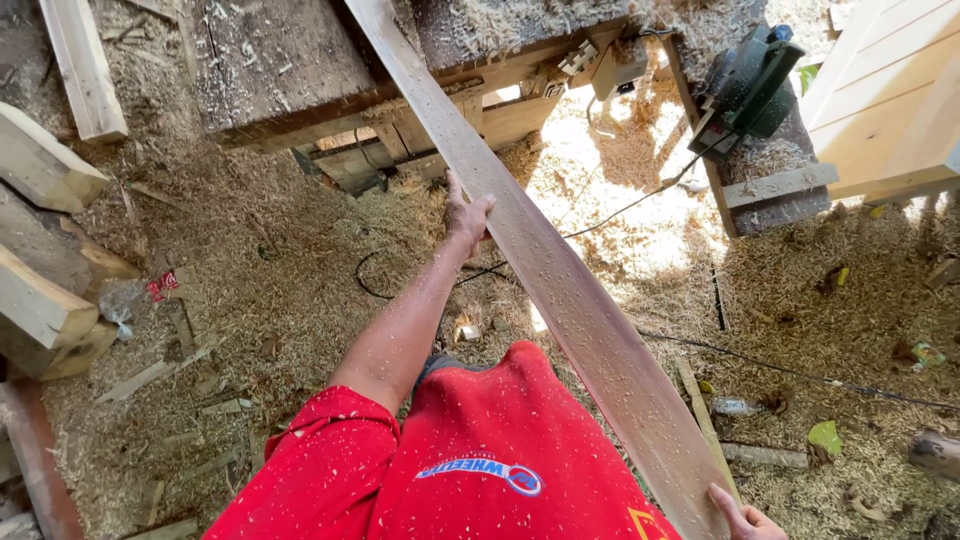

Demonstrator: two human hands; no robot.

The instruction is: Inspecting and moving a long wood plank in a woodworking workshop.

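Observation:
A long, narrow wooden plank (560, 270), dusted with sawdust, runs diagonally from the top centre to the bottom right. My left hand (466, 217) grips its left edge about midway along, arm stretched forward. My right hand (745, 519) holds the plank's near end at the bottom edge of the view; only part of that hand shows. The far end of the plank lies over a worn wooden workbench (280, 70). My red shirt fills the lower middle.
A green circular saw (748, 88) sits on a bench at upper right, its cord trailing over the sawdust-covered ground. Pale boards (890, 95) stand at far right. Timber blocks (45, 250) are stacked at left. Scraps and a plastic bottle (735, 406) litter the floor.

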